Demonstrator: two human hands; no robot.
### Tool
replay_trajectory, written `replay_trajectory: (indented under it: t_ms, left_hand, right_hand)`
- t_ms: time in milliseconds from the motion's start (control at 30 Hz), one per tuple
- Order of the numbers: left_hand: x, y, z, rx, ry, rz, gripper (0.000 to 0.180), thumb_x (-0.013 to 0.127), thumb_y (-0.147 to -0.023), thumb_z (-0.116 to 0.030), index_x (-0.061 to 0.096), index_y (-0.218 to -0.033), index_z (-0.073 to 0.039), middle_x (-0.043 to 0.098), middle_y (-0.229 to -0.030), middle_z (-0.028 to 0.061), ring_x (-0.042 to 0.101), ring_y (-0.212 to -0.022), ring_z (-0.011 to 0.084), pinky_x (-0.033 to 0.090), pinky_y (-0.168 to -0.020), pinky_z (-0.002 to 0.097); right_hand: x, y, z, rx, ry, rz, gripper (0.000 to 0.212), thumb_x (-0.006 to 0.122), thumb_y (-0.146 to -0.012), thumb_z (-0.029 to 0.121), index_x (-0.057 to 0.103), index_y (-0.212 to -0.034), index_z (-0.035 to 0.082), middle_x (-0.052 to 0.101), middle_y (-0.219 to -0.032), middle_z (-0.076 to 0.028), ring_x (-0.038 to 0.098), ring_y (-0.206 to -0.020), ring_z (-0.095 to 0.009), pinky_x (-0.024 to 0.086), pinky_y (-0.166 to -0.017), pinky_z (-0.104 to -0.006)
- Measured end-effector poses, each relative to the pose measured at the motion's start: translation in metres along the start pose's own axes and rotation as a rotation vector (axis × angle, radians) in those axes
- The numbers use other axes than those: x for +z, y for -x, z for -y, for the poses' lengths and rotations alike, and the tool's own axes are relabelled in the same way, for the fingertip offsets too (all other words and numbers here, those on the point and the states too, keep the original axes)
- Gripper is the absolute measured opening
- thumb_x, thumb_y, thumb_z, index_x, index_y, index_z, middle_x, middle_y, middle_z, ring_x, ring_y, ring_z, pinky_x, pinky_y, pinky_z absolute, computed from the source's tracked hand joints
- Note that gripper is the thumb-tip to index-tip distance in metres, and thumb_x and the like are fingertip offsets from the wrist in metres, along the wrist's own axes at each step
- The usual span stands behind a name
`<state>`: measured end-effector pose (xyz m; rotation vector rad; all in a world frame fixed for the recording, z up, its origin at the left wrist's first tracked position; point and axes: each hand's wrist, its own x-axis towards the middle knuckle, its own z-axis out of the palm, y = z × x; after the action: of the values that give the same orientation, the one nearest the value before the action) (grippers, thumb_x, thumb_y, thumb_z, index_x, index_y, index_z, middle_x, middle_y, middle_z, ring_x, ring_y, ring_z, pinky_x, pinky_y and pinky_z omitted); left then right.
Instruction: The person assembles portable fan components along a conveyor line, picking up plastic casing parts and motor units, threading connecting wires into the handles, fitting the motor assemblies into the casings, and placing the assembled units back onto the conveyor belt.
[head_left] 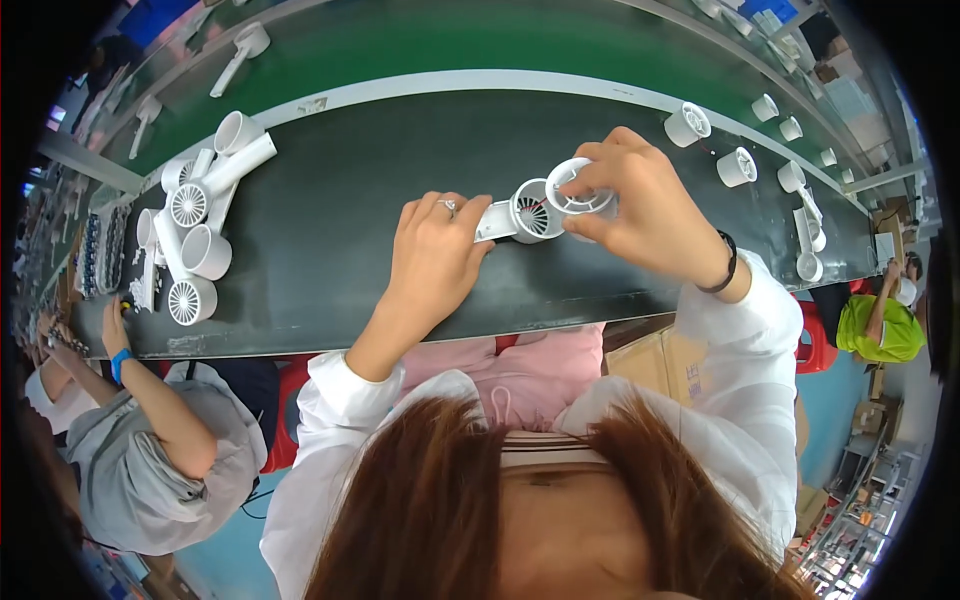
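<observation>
My left hand (440, 248) is closed around the handle of a white handheld fan housing (537, 212), just above the dark worktop. Its round head has radial slats and faces up, toward the right. In my right hand (650, 200) is a white cylindrical ring (580, 188) with spokes inside, gripped by the rim between thumb and fingers. The ring is tilted beside the fan head, at its right edge. A short red wire shows between the two parts. Whether ring and head touch, I cannot tell.
Several white fan housings lie piled on the worktop (330, 230) at left, one a slatted head (189, 204). White cylinders (688, 124) and more parts sit at right. Beyond a pale rail runs a green belt (450, 40). A co-worker (170, 450) sits at left, another person (885, 320) far right.
</observation>
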<state>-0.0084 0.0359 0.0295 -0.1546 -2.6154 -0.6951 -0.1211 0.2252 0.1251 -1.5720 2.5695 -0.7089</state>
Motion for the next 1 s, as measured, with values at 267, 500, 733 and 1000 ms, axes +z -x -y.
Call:
replay_trajectory:
  t_ms: [267, 500, 733, 1000]
  left_hand:
    - [0.009, 0.005, 0.004, -0.006, 0.046, -0.026, 0.04, 0.074, -0.068, -0.008, 0.063, -0.106, -0.006, 0.064, -0.094, 0.012, 0.058, -0.093, 0.0288, 0.043, -0.081, 0.0402]
    - [0.009, 0.005, 0.003, -0.019, 0.061, -0.017, 0.04, 0.074, -0.068, -0.007, 0.063, -0.107, -0.007, 0.064, -0.094, 0.0119, 0.058, -0.094, 0.0283, 0.043, -0.082, 0.0405]
    - [0.014, 0.004, 0.002, -0.007, 0.074, -0.028, 0.038, 0.074, -0.069, -0.007, 0.063, -0.105, -0.007, 0.065, -0.095, 0.0116, 0.058, -0.095, 0.0282, 0.043, -0.082, 0.0412]
    - [0.027, 0.003, -0.009, -0.029, 0.158, -0.068, 0.017, 0.073, -0.072, -0.012, 0.067, -0.087, -0.006, 0.065, -0.091, 0.0082, 0.058, -0.096, 0.0266, 0.042, -0.08, 0.0407]
  right_hand:
    - [0.004, -0.01, 0.006, -0.093, 0.102, 0.076, 0.021, 0.074, -0.058, 0.004, 0.069, -0.078, -0.001, 0.062, -0.078, -0.011, 0.05, -0.075, -0.028, 0.043, -0.065, -0.0361]
    - [-0.003, -0.007, 0.002, -0.067, 0.178, 0.144, 0.02, 0.073, -0.059, 0.003, 0.069, -0.078, -0.001, 0.061, -0.077, -0.011, 0.05, -0.076, -0.027, 0.043, -0.065, -0.0358]
    - [0.002, -0.013, 0.007, -0.088, 0.166, 0.163, 0.02, 0.073, -0.059, 0.004, 0.07, -0.079, 0.0, 0.061, -0.079, -0.011, 0.05, -0.076, -0.027, 0.044, -0.066, -0.0363]
    - [0.011, -0.02, 0.013, -0.146, 0.15, 0.215, 0.022, 0.074, -0.058, 0.004, 0.069, -0.079, 0.002, 0.063, -0.085, -0.012, 0.053, -0.081, -0.029, 0.047, -0.069, -0.0368]
